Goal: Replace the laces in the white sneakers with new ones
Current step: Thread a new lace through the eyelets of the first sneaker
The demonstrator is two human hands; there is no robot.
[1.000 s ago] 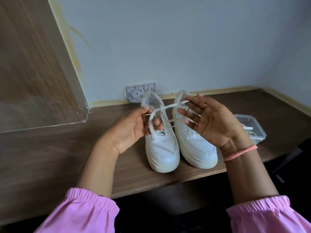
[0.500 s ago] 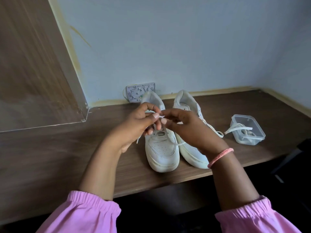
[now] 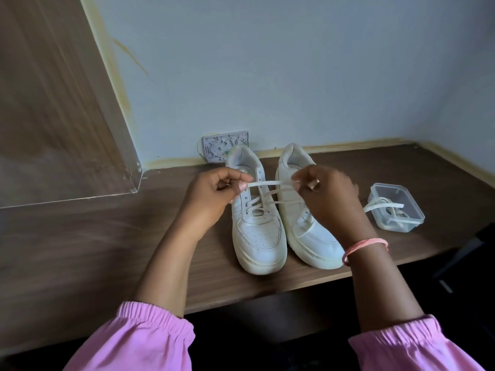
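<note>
white lace [image 3: 263,183] taut between both hands, clear tub [image 3: 396,208] just right of sneakers [image 3: 258,231]

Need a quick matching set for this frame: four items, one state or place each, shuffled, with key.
Items:
1. left hand
2. right hand
3. plastic tub
4. left sneaker

States:
A. partly laced, top eyelets bare
B. pinches the lace's left end
C. holds loose laces, no lid
D. pinches the lace's right end

Pairs: 1-B, 2-D, 3-C, 4-A
</note>
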